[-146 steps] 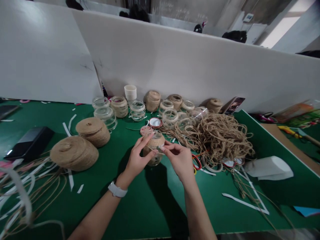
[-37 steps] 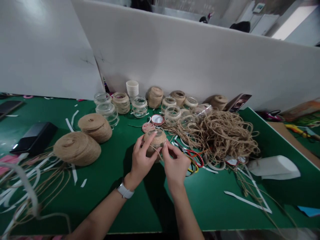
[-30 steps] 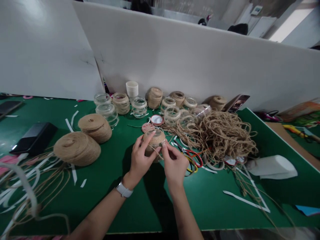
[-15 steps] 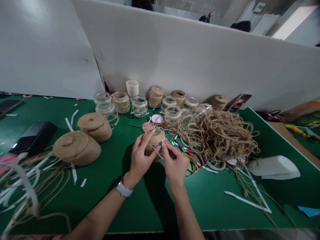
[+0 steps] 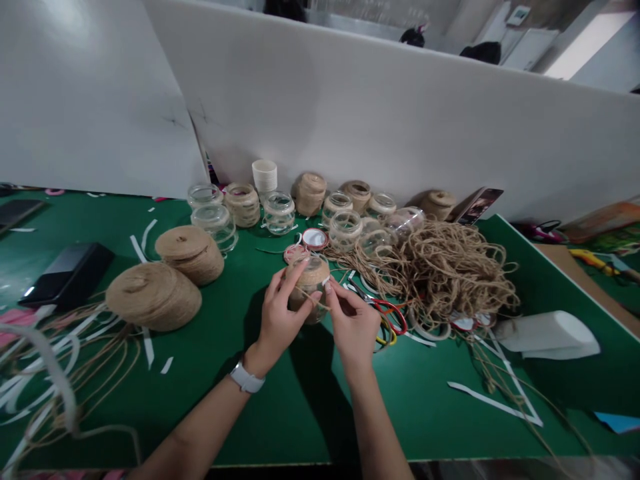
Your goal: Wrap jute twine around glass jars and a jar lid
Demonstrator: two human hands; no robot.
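Covering the green table [image 5: 280, 407], twine [image 5: 445, 273] and jars [image 5: 280, 213] front white partitions [image 5: 380, 127].

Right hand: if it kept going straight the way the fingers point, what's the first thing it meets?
The right hand points up-left, fingertips already at the twine-wrapped jar that the left hand steadies. The jar comes first; beyond it lies a pink-rimmed lid, though depth is hard to judge.

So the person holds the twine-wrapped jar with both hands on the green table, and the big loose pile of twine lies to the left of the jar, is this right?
Not quite. In the head view both the left hand and the right hand are on the twine-wrapped jar over the green table, but the loose pile of twine lies to its right, not left.
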